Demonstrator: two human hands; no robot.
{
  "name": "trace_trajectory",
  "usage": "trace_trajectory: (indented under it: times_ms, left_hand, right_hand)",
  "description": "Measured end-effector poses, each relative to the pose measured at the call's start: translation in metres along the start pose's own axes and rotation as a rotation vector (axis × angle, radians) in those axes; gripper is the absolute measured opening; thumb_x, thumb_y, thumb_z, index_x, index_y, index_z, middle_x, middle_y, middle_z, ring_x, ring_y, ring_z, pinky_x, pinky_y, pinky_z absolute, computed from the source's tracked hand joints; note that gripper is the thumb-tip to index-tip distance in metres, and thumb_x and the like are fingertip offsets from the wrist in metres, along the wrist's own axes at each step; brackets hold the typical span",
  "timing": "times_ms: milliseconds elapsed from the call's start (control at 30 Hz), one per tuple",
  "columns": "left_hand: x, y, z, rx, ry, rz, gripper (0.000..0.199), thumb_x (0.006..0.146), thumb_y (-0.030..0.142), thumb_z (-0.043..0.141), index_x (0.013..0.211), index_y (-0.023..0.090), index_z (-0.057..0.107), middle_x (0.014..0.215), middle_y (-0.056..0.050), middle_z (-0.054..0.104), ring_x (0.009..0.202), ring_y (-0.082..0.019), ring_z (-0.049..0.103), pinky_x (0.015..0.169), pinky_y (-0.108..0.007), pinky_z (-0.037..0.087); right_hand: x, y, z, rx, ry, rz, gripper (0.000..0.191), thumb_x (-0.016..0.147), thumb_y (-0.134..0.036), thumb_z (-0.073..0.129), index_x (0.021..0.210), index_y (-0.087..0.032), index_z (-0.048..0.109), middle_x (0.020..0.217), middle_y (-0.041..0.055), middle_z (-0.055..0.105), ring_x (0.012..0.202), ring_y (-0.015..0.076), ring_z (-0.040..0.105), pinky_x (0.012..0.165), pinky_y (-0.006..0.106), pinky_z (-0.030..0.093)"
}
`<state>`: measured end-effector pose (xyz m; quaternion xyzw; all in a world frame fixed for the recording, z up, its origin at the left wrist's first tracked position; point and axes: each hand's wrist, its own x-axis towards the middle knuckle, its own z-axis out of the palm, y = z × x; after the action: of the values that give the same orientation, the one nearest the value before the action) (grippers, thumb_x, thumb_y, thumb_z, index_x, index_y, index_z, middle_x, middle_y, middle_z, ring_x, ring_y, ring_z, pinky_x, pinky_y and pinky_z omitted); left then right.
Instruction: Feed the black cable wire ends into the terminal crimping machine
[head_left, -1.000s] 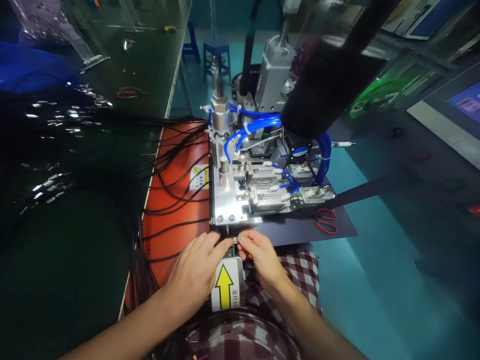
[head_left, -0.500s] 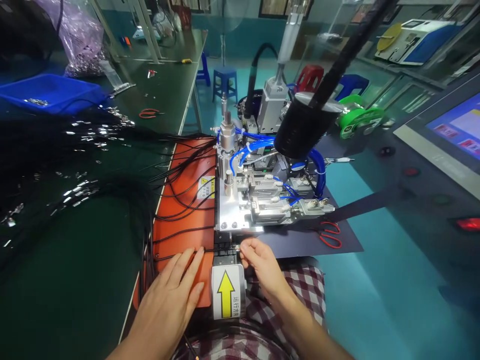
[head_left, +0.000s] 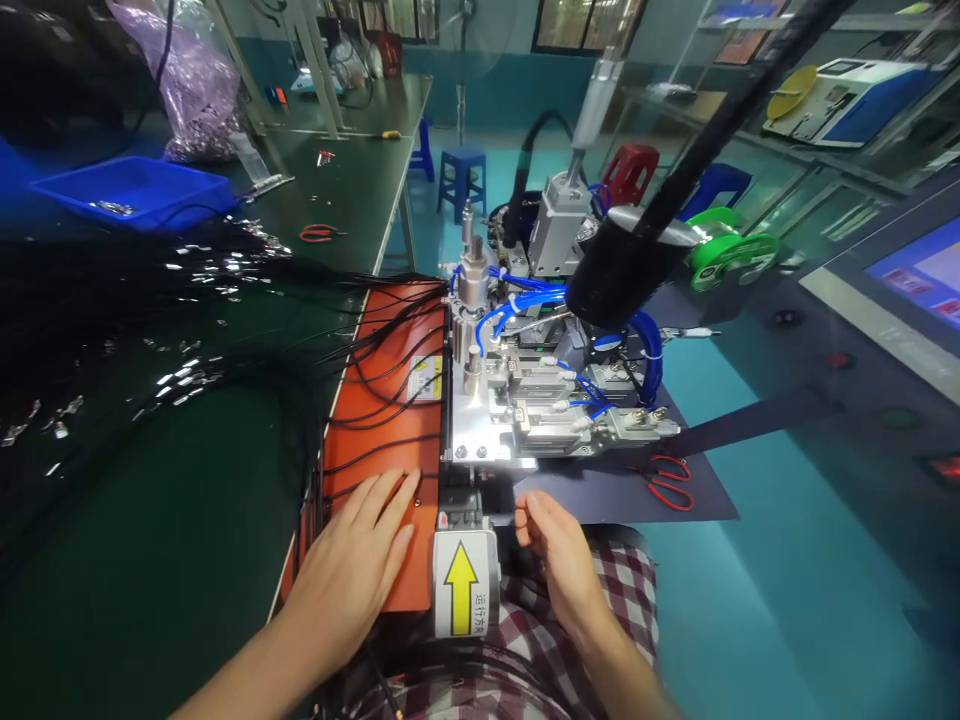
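Observation:
My left hand lies with its fingers stretched out on the orange plate. Its fingertips rest over a black cable that runs across the plate into the machine. Loosely curled, my right hand is apart from the feed track, just to its right, and no object shows in the fingers. Between the hands sits a white cover with a yellow arrow. The metal machine with blue air tubes stands just beyond. Several black cables lie side by side across the plate with their ends in the machine's left edge.
A large bundle of black cables with shiny metal ends covers the dark table at left. Behind it are a blue tray and red-handled pliers. Red-handled scissors lie at right. A black cylinder hangs over the machine.
My right hand has drawn back to the right from the feed track, off the cable end it was pinching. The cable has moved forward into the machine. My left hand stays on the plate.

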<state>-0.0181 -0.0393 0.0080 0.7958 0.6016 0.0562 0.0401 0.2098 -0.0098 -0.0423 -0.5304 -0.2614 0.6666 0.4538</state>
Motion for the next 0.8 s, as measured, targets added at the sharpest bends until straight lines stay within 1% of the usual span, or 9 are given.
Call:
trace_trajectory:
  times_ms: [133, 200, 233, 300, 367, 467, 600, 700, 800]
  left_hand:
    - [0.029, -0.014, -0.020, -0.205, -0.022, 0.024, 0.041, 0.095, 0.024, 0.032, 0.133, 0.014, 0.043, 0.138, -0.013, 0.045, 0.128, -0.026, 0.038, 0.105, -0.044, 0.036]
    - [0.030, -0.018, -0.039, -0.384, -0.097, 0.122, 0.035, 0.095, 0.019, 0.032, 0.123, 0.018, 0.051, 0.126, -0.010, 0.052, 0.119, -0.021, 0.046, 0.101, -0.037, 0.039]
    - [0.026, -0.018, -0.049, -0.480, -0.197, 0.186, 0.030, 0.094, 0.018, 0.034, 0.115, 0.021, 0.056, 0.117, -0.007, 0.056, 0.109, -0.018, 0.052, 0.094, -0.032, 0.043]
    - [0.013, -0.017, -0.067, -0.558, -0.491, 0.301, 0.022, 0.091, 0.015, 0.044, 0.101, 0.025, 0.061, 0.104, -0.003, 0.055, 0.095, -0.016, 0.054, 0.081, -0.026, 0.045]
    - [-0.001, -0.015, -0.077, -0.448, -0.612, 0.341, 0.023, 0.084, 0.007, 0.050, 0.094, 0.025, 0.062, 0.097, -0.003, 0.053, 0.091, -0.018, 0.052, 0.074, -0.027, 0.044]
    - [-0.012, -0.014, -0.079, -0.321, -0.600, 0.338, 0.025, 0.082, 0.002, 0.046, 0.084, 0.021, 0.063, 0.088, -0.004, 0.052, 0.085, -0.020, 0.050, 0.066, -0.029, 0.040]
    - [-0.003, -0.016, -0.077, -0.586, -0.556, 0.298, 0.023, 0.090, 0.015, 0.047, 0.100, 0.024, 0.066, 0.090, -0.005, 0.060, 0.085, -0.018, 0.055, 0.075, -0.029, 0.044]
    - [0.007, -0.015, -0.072, -0.763, -0.414, 0.199, 0.026, 0.091, 0.019, 0.046, 0.106, 0.025, 0.067, 0.095, -0.005, 0.063, 0.088, -0.017, 0.058, 0.077, -0.028, 0.045]
    - [0.015, -0.010, -0.061, -0.820, -0.286, 0.093, 0.025, 0.091, 0.019, 0.047, 0.106, 0.022, 0.067, 0.088, -0.004, 0.064, 0.081, -0.015, 0.059, 0.071, -0.024, 0.046]
  right_hand:
    - [-0.005, 0.000, -0.006, -0.011, 0.021, 0.008, 0.025, 0.078, -0.041, 0.065, 0.076, -0.017, 0.061, 0.063, -0.0029, 0.052, 0.055, 0.0087, 0.042, 0.052, 0.020, 0.033]
    - [-0.008, -0.002, -0.011, -0.012, 0.034, 0.017, 0.025, 0.078, -0.041, 0.066, 0.076, -0.017, 0.061, 0.064, -0.0034, 0.052, 0.056, 0.0088, 0.042, 0.054, 0.020, 0.034]
    - [-0.010, -0.004, -0.014, -0.011, 0.045, 0.022, 0.025, 0.077, -0.042, 0.066, 0.076, -0.017, 0.060, 0.064, -0.0035, 0.052, 0.056, 0.0088, 0.042, 0.055, 0.020, 0.035]
    - [-0.012, -0.007, -0.019, -0.009, 0.067, 0.030, 0.026, 0.076, -0.043, 0.067, 0.076, -0.018, 0.060, 0.065, -0.0034, 0.052, 0.058, 0.0091, 0.042, 0.056, 0.020, 0.036]
    - [-0.015, -0.011, -0.023, -0.018, 0.077, 0.023, 0.026, 0.075, -0.043, 0.068, 0.074, -0.018, 0.060, 0.066, -0.0033, 0.052, 0.059, 0.0095, 0.042, 0.057, 0.020, 0.037]
    - [-0.020, -0.016, -0.023, -0.036, 0.075, 0.022, 0.026, 0.075, -0.043, 0.068, 0.073, -0.018, 0.060, 0.066, -0.0029, 0.052, 0.059, 0.0101, 0.042, 0.058, 0.020, 0.037]
    - [-0.028, -0.023, -0.017, -0.080, 0.063, 0.011, 0.026, 0.077, -0.044, 0.066, 0.075, -0.019, 0.060, 0.067, -0.0016, 0.052, 0.059, 0.0116, 0.043, 0.057, 0.023, 0.037]
    - [-0.035, -0.029, -0.007, -0.160, 0.004, -0.035, 0.026, 0.079, -0.045, 0.063, 0.075, -0.020, 0.060, 0.066, -0.0009, 0.052, 0.058, 0.0127, 0.043, 0.056, 0.025, 0.037]
    - [-0.042, -0.036, 0.006, -0.237, -0.110, -0.098, 0.026, 0.080, -0.046, 0.061, 0.076, -0.020, 0.061, 0.064, -0.0008, 0.053, 0.057, 0.0133, 0.046, 0.056, 0.025, 0.039]
